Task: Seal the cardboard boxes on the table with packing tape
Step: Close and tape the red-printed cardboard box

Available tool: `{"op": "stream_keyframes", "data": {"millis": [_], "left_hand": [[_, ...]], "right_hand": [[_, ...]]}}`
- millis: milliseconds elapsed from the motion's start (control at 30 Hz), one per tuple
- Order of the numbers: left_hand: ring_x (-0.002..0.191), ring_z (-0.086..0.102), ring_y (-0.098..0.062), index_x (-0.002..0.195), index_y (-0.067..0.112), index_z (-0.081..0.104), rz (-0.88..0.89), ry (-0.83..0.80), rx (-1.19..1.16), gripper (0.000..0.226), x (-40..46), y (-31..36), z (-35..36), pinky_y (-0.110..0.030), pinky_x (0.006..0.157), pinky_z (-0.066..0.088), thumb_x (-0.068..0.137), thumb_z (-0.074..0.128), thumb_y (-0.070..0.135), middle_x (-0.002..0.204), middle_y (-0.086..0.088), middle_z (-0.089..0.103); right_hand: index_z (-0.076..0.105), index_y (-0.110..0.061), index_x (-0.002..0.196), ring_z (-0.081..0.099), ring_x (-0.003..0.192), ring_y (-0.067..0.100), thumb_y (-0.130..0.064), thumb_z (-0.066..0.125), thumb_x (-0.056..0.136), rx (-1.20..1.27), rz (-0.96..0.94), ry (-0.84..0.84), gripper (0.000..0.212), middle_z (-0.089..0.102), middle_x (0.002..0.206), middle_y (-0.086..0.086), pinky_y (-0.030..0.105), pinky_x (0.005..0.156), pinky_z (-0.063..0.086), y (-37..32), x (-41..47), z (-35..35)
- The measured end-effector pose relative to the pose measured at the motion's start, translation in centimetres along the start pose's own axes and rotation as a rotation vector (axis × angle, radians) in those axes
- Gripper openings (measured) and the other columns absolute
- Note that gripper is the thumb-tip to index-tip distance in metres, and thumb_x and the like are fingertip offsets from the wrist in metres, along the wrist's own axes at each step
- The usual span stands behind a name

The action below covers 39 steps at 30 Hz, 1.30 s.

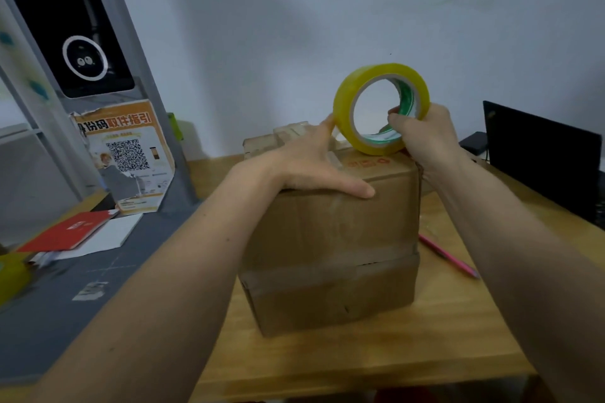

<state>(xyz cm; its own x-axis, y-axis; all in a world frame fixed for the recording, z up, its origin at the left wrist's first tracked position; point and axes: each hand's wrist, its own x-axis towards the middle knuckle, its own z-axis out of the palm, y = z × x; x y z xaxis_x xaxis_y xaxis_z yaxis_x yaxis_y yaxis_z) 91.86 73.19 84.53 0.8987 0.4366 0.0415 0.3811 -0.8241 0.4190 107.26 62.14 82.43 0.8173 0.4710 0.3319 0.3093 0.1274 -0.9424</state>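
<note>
Standing upright on the wooden table (376,363) is a stack of two cardboard boxes: upper box (340,222) sitting on lower box (330,298), with a band of old clear tape crossing the seam between them.

Left hand (307,167): lying flat on the top of the upper box, fingers spread and straight, thumb reaching along the near top edge, one fingertip touching the outer rim of the tape roll.

Right hand (422,131): gripping the yellow tape roll (381,108), fingers curling through the core and thumb side wrapping the outside. The roll is standing on edge, tilted, its lower rim meeting the far top of the upper box, with the green-printed inner core showing. A short stretch of clear tape is running from the roll down to the box top beside the left fingertips; whether it is stuck down cannot be told.

Other items: a pink pen (448,255) lying on the table just right of the boxes; a dark laptop (540,160) standing open at far right; a red booklet (68,229) and white papers lying on the grey surface (65,321) at left; an orange poster with a QR code (127,157) leaning against a grey frame; a blurred yellow object (11,275) sitting at the left edge.
</note>
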Motion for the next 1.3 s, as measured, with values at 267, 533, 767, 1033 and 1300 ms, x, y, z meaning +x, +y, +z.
{"op": "stream_keyframes", "data": {"millis": [267, 533, 767, 1033, 1300], "left_hand": [[0.148, 0.023, -0.015, 0.157, 0.033, -0.009, -0.08, 0.012, -0.015, 0.152, -0.3, -1.3, 0.3, -0.026, 0.109, 0.02, 0.039, 0.071, 0.086, 0.165, 0.009, 0.015], [0.149, 0.021, -0.017, 0.158, 0.026, -0.008, -0.072, -0.02, 0.024, 0.148, -0.3, -0.4, 0.3, -0.025, 0.109, 0.019, 0.046, 0.069, 0.082, 0.166, 0.006, 0.012], [0.148, 0.024, -0.019, 0.159, 0.026, -0.002, -0.118, -0.05, 0.074, 0.146, -0.6, -0.6, 0.0, -0.039, 0.12, 0.023, 0.046, 0.067, 0.088, 0.165, 0.005, 0.016], [0.15, 0.017, -0.016, 0.159, 0.027, 0.004, -0.164, -0.093, 0.205, 0.146, -0.6, -0.5, -0.2, -0.043, 0.121, 0.02, 0.038, 0.05, 0.097, 0.165, 0.006, 0.011], [0.148, 0.021, -0.018, 0.158, 0.027, 0.008, -0.164, -0.087, 0.203, 0.142, -0.7, -0.4, -0.2, -0.042, 0.119, 0.024, 0.043, 0.053, 0.095, 0.164, 0.004, 0.017]], "right_hand": [[0.06, -0.01, 0.089, 0.062, 0.058, 0.008, 0.011, 0.055, 0.086, 0.007, -0.135, 0.002, 0.023, 0.06, 0.074, 0.005, 0.03, 0.065, 0.056, -0.9, 3.0, -3.8], [0.06, -0.014, 0.09, 0.061, 0.06, 0.004, 0.009, 0.056, 0.089, -0.097, -0.17, -0.04, 0.023, 0.06, 0.077, 0.001, 0.014, 0.053, 0.049, 1.0, 3.7, -5.6], [0.061, -0.006, 0.099, 0.064, 0.084, 0.025, 0.015, 0.051, 0.084, -0.377, -0.25, -0.019, 0.027, 0.061, 0.086, 0.012, 0.025, 0.069, 0.052, 1.9, 4.2, -7.3], [0.058, -0.007, 0.096, 0.06, 0.078, 0.028, 0.007, 0.054, 0.09, -0.321, -0.176, -0.039, 0.016, 0.061, 0.094, 0.022, 0.038, 0.074, 0.049, 5.1, 4.0, -7.3], [0.06, -0.006, 0.092, 0.058, 0.083, 0.028, 0.009, 0.055, 0.088, -0.243, -0.101, -0.053, 0.016, 0.06, 0.084, 0.013, 0.035, 0.073, 0.045, 7.8, 4.6, -6.5]]}}
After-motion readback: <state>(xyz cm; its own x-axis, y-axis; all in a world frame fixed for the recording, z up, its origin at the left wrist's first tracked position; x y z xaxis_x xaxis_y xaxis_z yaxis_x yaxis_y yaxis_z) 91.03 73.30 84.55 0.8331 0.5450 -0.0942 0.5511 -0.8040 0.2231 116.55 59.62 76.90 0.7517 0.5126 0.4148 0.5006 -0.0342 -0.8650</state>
